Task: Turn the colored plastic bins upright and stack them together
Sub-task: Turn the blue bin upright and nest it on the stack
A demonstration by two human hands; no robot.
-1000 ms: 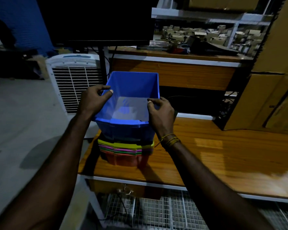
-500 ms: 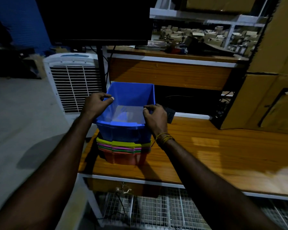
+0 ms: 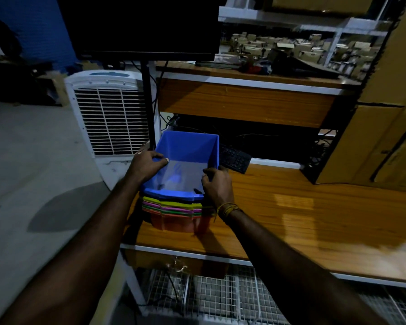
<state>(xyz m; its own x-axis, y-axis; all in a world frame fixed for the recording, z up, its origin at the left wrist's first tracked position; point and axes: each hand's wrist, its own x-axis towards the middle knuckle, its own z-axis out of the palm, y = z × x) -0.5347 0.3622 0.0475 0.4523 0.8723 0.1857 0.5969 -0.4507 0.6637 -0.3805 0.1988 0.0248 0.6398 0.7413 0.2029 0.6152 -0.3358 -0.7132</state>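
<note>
While the wooden table [image 3: 302,221] carried the nested stack of bins [image 3: 174,211] at its left end, the blue bin [image 3: 185,165] sat upright directly on top, mouth up, its long axis running away from the person. Each side wall was gripped: left hand [image 3: 145,165] on the left rim, right hand [image 3: 217,184] on the right rim (thumbs hooked inside). Both were equally near, so the seating push looked to be straight down.

Dim, bluish scene; glare streaks the wooden table [image 3: 314,207] (right side), edges bowed and softly blurred.
</note>
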